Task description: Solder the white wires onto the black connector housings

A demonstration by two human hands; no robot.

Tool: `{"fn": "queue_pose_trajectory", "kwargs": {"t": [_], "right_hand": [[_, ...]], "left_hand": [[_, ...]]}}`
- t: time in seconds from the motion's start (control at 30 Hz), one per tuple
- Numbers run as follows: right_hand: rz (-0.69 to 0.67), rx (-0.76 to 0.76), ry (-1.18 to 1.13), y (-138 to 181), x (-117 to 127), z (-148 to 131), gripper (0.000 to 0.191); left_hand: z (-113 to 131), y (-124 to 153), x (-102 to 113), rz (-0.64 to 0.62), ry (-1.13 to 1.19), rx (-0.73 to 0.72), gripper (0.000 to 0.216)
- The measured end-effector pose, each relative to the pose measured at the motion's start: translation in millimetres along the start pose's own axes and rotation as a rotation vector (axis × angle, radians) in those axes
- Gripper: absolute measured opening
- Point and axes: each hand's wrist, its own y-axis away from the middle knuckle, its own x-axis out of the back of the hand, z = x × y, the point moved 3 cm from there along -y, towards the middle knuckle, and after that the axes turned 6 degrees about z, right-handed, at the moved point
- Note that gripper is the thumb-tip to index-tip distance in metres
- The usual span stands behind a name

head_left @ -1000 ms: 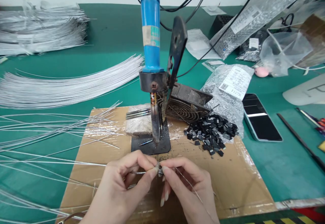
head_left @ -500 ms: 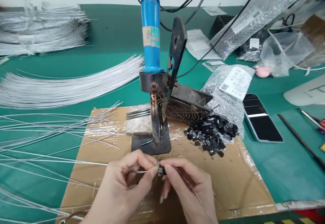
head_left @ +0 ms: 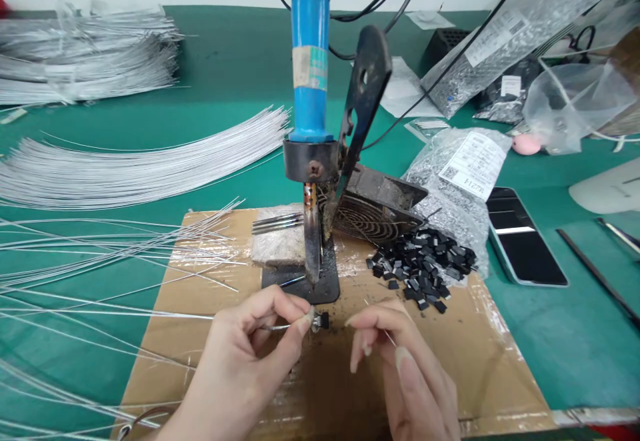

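Note:
My left hand [head_left: 255, 348] pinches a thin white cable with a small black connector [head_left: 324, 321] at its end, bare metal showing where the two meet. My right hand [head_left: 405, 368] is to the right of the connector, apart from it, its thumb away from the index finger. A strand of thin solder wire [head_left: 389, 338] runs among its curled fingers; the exact grip is partly hidden. Just beyond the hands, a blue-handled soldering iron [head_left: 311, 94] points tip-down in a black metal stand [head_left: 327, 288].
A cardboard sheet [head_left: 480, 361] lies under the work. Loose white cables [head_left: 100, 261] and a thicker bundle [head_left: 150, 168] lie left. Several black connectors [head_left: 425, 268] are piled right, near a fan [head_left: 380, 208], a bubble-wrap bag [head_left: 450, 181] and a phone [head_left: 527, 238].
My right hand has drawn back to the right from the connector, and its fingers have loosened. The left hand keeps its pinch. The view has shifted slightly.

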Motion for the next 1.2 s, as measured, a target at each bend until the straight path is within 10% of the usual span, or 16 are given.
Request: {"fn": "queue_pose_trajectory", "kwargs": {"t": [0.2,1.2], "right_hand": [[0.066,-0.220,0.121,9.0,-13.7,-4.3,0.016],[0.093,0.016,0.382,0.3,-17.1,-7.0,0.018]], "left_hand": [[3.4,-7.9,2.3,-0.049,-0.078,-0.117,0.014],[13.2,-12.7,-0.1,-0.044,-0.096,-0.170,0.013]]}}
